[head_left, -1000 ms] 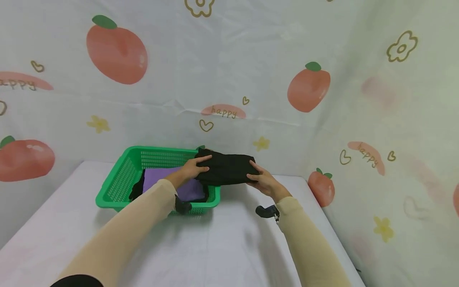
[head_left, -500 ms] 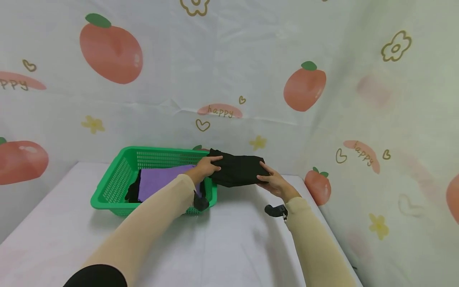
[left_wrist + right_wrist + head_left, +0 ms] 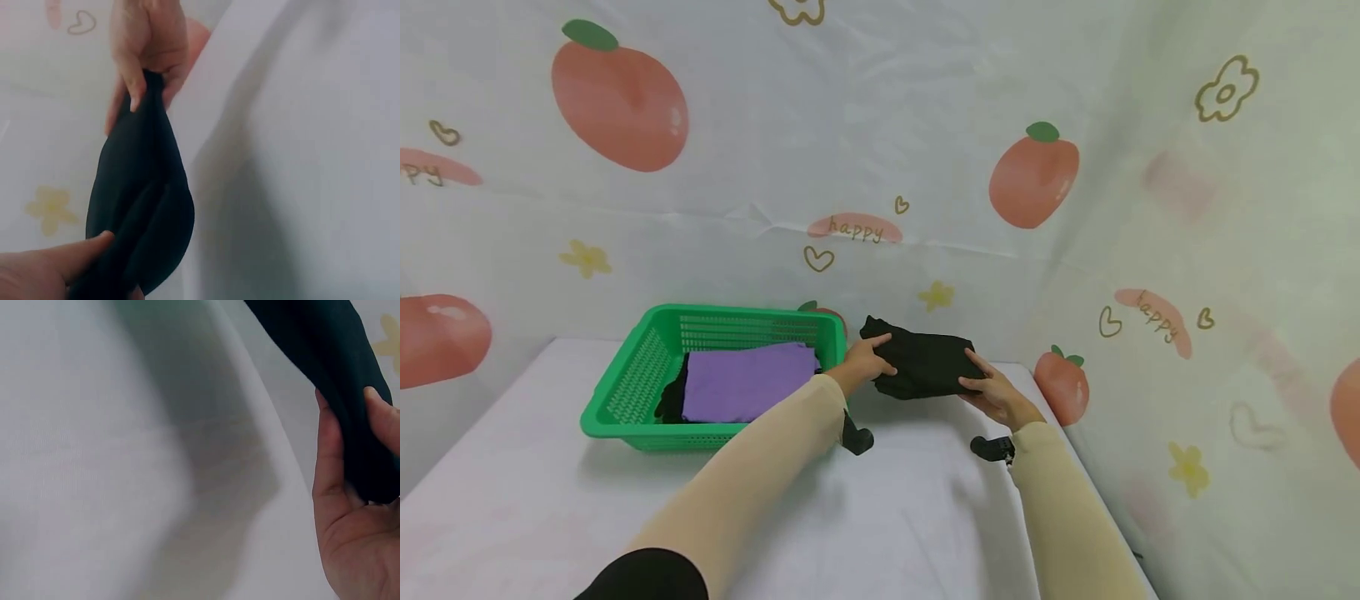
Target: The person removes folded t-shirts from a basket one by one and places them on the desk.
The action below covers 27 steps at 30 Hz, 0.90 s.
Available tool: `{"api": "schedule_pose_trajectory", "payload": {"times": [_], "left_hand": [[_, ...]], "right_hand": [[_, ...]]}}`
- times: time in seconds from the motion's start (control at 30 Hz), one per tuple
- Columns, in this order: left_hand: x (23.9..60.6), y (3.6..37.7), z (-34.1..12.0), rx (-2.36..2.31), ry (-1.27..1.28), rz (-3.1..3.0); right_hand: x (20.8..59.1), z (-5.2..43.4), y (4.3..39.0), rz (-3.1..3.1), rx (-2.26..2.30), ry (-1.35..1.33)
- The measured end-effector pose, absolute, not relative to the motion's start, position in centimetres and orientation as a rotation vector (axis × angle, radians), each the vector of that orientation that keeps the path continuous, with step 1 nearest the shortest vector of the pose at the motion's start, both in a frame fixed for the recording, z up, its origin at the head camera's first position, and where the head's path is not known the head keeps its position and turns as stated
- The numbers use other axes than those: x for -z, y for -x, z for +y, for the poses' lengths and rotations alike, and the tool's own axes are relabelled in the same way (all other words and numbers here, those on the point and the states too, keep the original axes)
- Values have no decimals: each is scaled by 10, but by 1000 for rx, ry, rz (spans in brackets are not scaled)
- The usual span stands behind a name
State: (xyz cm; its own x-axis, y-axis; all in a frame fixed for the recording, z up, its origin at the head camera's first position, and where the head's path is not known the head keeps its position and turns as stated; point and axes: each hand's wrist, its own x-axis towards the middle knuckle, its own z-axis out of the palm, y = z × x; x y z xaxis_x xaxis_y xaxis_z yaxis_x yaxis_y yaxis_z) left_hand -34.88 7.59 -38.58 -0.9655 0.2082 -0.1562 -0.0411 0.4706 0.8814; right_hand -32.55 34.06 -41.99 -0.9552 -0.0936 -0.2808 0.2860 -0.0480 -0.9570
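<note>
Just right of the green basket (image 3: 625,392), both hands hold a folded black garment (image 3: 925,364) above the white tabletop (image 3: 880,517). Left hand (image 3: 867,363) grips its basket-side end and right hand (image 3: 996,394) pinches the far end. Inside the basket lies a folded purple cloth (image 3: 745,382).

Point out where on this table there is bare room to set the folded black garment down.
Bare white table lies in front of the green basket and between the sleeves. Right of the basket, both hands hold the black garment. The basket already holds a purple cloth.
</note>
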Motion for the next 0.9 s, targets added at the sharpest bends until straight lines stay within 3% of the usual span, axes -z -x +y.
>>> {"api": "schedule_pose_trajectory", "payload": {"times": [0.33,0.9], "left_hand": [[428,345,87,-1535,124,2520],[449,344,103,-1291,59,2660]], "right_hand": [[447,321,323,2052,2044,-285],[471,320,318,2208,1958,-453]]}}
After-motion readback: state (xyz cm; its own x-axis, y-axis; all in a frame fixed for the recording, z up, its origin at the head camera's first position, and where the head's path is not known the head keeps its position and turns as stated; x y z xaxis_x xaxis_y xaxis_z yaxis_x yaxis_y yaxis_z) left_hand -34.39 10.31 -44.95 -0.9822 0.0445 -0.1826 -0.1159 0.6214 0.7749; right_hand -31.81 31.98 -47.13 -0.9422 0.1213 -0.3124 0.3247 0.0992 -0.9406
